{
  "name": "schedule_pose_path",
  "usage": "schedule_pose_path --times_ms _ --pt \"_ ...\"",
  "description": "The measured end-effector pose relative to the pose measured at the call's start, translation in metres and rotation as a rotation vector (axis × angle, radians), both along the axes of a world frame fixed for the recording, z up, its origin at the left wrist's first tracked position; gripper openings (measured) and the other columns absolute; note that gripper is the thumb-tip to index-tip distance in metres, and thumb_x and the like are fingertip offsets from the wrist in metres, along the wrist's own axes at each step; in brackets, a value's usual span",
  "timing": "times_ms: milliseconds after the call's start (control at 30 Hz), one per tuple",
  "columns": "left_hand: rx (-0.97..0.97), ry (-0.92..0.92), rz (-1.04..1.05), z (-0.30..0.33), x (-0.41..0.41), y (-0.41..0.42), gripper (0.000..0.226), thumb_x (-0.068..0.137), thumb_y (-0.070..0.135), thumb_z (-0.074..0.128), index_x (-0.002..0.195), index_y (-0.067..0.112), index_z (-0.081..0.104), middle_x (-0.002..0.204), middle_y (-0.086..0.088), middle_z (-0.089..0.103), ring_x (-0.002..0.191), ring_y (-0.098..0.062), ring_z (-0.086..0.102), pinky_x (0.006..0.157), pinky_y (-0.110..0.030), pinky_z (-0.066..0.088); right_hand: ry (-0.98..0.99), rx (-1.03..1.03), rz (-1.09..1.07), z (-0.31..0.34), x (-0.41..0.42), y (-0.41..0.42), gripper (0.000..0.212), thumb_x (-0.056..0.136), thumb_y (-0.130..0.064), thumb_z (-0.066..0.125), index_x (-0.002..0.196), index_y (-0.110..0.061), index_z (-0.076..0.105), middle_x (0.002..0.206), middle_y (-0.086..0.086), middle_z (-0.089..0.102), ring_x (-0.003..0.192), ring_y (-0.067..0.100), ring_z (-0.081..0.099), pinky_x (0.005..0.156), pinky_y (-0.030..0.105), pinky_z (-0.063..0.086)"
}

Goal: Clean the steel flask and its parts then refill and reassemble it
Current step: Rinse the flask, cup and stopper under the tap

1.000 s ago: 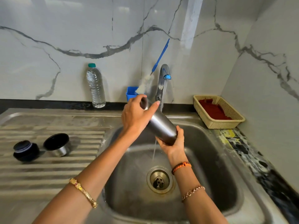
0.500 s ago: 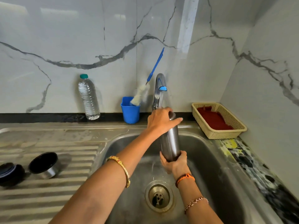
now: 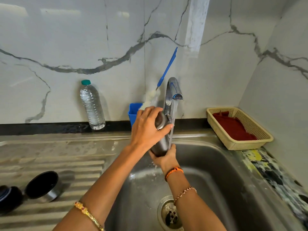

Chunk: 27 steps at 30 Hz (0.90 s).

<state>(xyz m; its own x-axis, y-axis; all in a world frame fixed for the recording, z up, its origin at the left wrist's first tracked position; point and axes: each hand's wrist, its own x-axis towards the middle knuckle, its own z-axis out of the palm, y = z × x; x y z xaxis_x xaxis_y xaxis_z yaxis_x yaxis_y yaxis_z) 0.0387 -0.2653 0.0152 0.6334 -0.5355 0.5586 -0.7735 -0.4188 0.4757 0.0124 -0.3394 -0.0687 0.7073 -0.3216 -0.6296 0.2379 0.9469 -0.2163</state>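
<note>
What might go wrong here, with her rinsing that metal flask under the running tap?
The steel flask is wet and smooth; held only by the left hand over its top and the right hand under its base, it could slip into the sink. Water from the tap runs down its outside and may splash onto the counter.

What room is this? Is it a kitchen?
Most likely a kitchen: a steel sink with a ribbed draining board, a running tap, and marble-patterned wall tiles behind.

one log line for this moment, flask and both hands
step: rinse | flask: under running tap, over sink | left hand: grips top | right hand: grips base | cap parts: on drainboard
</note>
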Motion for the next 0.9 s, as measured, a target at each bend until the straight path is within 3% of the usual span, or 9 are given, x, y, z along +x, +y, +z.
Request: schedule_pose_path --times_ms 100,167,333,433,567,733,833,900 --pt "0.005 -0.044 -0.119 0.001 -0.003 -0.001 0.065 0.068 0.044 0.074 0.121 0.009 0.059 0.122 -0.01 0.058 0.108 -0.031 0.05 0.084 -0.035 0.045 -0.016 0.009 -0.032 0.001 0.005 -0.006 0.045 0.09 -0.047 0.037 0.093 -0.008 0.059 0.087 0.018 0.061 0.083 0.033 0.057 0.084 0.046 0.049" --pt "-0.014 -0.07 -0.139 -0.004 -0.008 0.0 0.064 0.065 0.046 0.07 0.117 0.009 0.062 0.117 -0.009 0.061 0.103 -0.03 0.053 0.08 -0.03 0.042 0.013 0.015 -0.018 -0.005 -0.002 -0.005 0.049 0.09 -0.05 0.036 0.1 -0.008 0.06 0.09 0.018 0.062 0.09 0.033 0.058 0.079 0.047 0.05" --pt "-0.042 -0.082 -0.161 -0.004 -0.025 0.002 0.067 0.062 0.054 0.068 0.114 0.012 0.064 0.115 -0.005 0.063 0.098 -0.026 0.057 0.077 -0.033 0.047 0.088 0.064 0.031 -0.007 -0.032 0.0 0.047 0.088 -0.045 0.045 0.107 -0.004 0.057 0.096 0.022 0.057 0.113 0.035 0.054 0.085 0.046 0.05" --pt "-0.077 0.01 -0.209 0.002 -0.041 0.005 0.074 0.056 0.047 0.081 0.118 0.012 0.06 0.119 -0.004 0.059 0.104 -0.021 0.054 0.086 -0.033 0.047 0.084 0.103 0.036 -0.004 -0.049 0.004 0.055 0.087 -0.047 0.047 0.122 -0.005 0.052 0.12 0.022 0.053 0.115 0.037 0.052 0.078 0.047 0.051" --pt "-0.291 0.274 -0.183 0.003 -0.064 0.01 0.09 0.047 0.031 0.091 0.124 0.016 0.047 0.118 0.007 0.047 0.103 -0.006 0.047 0.085 -0.006 0.037 0.066 0.162 0.033 -0.001 -0.061 0.013 0.061 0.085 -0.05 0.05 0.127 -0.006 0.049 0.127 0.023 0.046 0.113 0.04 0.049 0.075 0.047 0.053" --pt "-0.373 0.465 -0.17 0.022 -0.08 0.013 0.087 0.049 0.027 0.091 0.122 0.02 0.045 0.11 0.005 0.051 0.104 -0.012 0.052 0.082 -0.014 0.043 -0.01 0.109 0.165 0.018 -0.078 0.012 0.057 0.086 -0.042 0.051 0.128 -0.003 0.05 0.128 0.025 0.043 0.114 0.039 0.048 0.043 0.049 0.054" --pt "-0.457 0.499 -0.128 0.04 -0.08 0.016 0.079 0.049 0.024 0.091 0.117 0.017 0.052 0.104 0.005 0.057 0.098 -0.01 0.056 0.083 -0.016 0.047 -0.007 -0.054 0.246 0.037 -0.093 0.015 0.046 0.094 -0.031 0.043 0.126 0.002 0.05 0.134 0.029 0.033 0.123 0.041 0.043 0.041 0.044 0.052" --pt "-0.546 0.551 -0.107 0.038 -0.084 0.023 0.077 0.048 0.02 0.092 0.115 0.015 0.055 0.101 0.005 0.061 0.094 -0.009 0.059 0.08 -0.012 0.048 0.041 -0.197 0.303 0.039 -0.107 0.022 0.038 0.098 -0.027 0.037 0.115 0.003 0.054 0.127 0.027 0.041 0.124 0.045 0.042 0.044 0.045 0.054"
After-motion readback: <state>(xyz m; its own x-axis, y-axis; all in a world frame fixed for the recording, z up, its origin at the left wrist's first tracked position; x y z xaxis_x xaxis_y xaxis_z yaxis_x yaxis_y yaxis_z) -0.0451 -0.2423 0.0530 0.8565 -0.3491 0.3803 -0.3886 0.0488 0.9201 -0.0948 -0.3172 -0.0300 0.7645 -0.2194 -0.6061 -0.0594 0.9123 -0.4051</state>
